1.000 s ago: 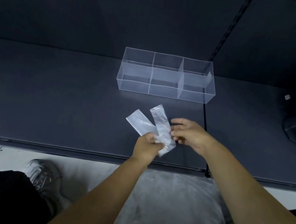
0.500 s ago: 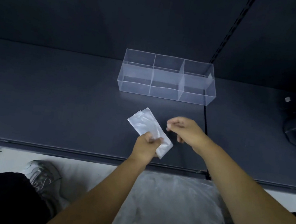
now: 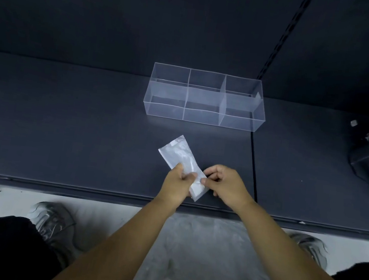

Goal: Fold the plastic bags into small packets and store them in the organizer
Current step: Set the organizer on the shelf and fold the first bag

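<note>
Plastic bag (image 3: pixel 178 153) is pinched by left hand (image 3: pixel 176 182) and right hand (image 3: pixel 228 185), fingers clamped on it. Organizer (image 3: pixel 202 116) is located at 12 o'clock.

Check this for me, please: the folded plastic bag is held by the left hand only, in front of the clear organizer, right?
Not quite: in the head view the right hand also pinches the folded plastic bag, together with the left hand, in front of the clear organizer.
</note>
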